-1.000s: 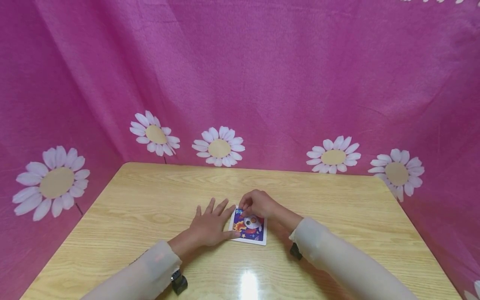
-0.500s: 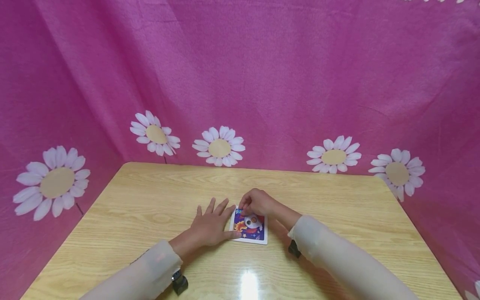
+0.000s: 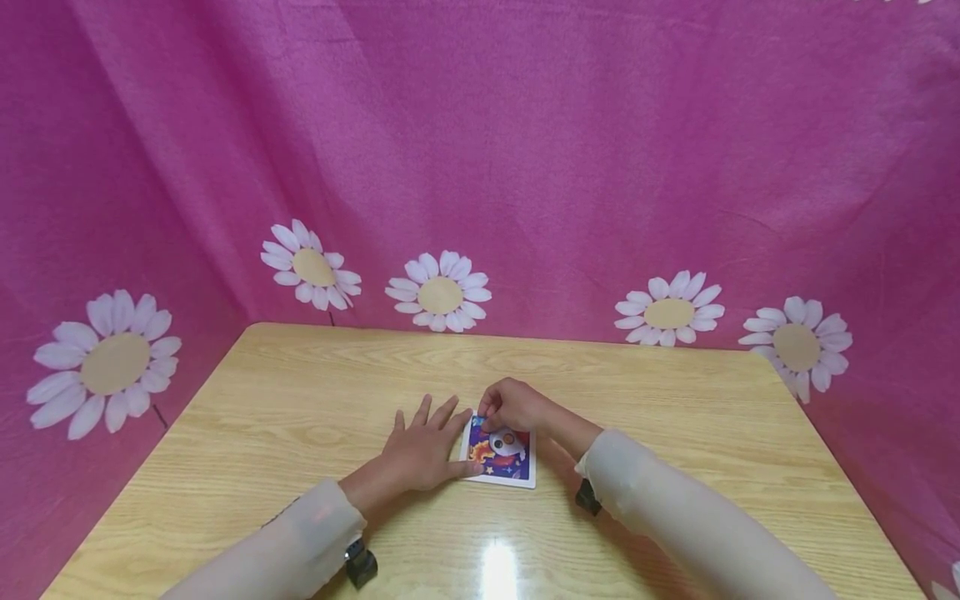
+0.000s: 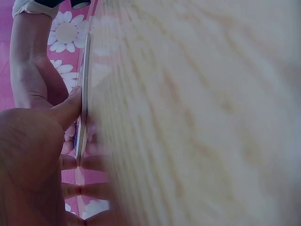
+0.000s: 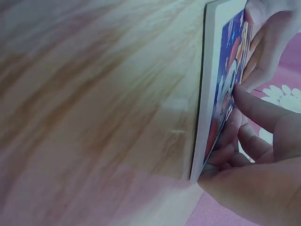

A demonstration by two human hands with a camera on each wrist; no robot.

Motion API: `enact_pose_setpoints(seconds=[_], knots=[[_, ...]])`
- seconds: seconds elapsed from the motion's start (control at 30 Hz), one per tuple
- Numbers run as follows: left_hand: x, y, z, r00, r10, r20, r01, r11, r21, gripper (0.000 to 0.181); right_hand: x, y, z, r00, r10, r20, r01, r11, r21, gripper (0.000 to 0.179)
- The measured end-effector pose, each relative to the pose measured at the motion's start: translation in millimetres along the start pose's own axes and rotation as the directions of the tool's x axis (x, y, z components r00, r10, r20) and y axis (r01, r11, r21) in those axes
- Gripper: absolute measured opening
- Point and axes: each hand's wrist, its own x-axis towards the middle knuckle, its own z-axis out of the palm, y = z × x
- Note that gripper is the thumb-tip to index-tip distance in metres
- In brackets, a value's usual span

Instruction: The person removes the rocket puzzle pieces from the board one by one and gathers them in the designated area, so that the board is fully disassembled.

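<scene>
A small square picture board (image 3: 510, 475) with a white rim lies flat on the table. A rocket with flames and stars is printed on its purple ground. My left hand (image 3: 420, 454) rests flat on the table at the board's left side, fingers spread, with the thumb over the rim. At the board's far edge is my right hand (image 3: 519, 407), its fingers curled and the thumb and fingertips touching the picture. In the right wrist view the thumb (image 5: 256, 106) touches the board's face. Whether something thin is pinched there is hidden.
The wooden table (image 3: 315, 375) reaches back to a pink cloth (image 3: 525, 167) printed with white daisies, which hangs along the back and both sides. A dark wrist device (image 3: 361, 565) sits under the left sleeve, and another (image 3: 588, 497) under the right.
</scene>
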Motion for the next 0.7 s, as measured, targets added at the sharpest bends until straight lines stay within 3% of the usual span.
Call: enact_pose_setpoints(seconds=[0.2, 0.53, 0.7], knots=[[-0.5, 0.4, -1.0, 1.000, 0.001, -0.005, -0.001, 1.000, 0.009, 0.091, -1.6, -0.1, 1.9, 1.000, -0.003, -0.009, 0.004, 1.000, 0.028, 0.014], [-0.9, 0.9, -2.8, 1.000, -0.004, 0.002, 0.004, 1.000, 0.008, 0.092, -3.0, -2.1, 6.4, 0.998, -0.023, -0.064, 0.017, 0.996, -0.084, 0.014], [-0.7, 0.1, -0.3, 1.000, 0.009, -0.012, -0.009, 1.000, -0.014, 0.093, -4.4, -2.2, 6.6, 0.997, -0.016, -0.082, 0.011, 0.998, -0.059, 0.016]])
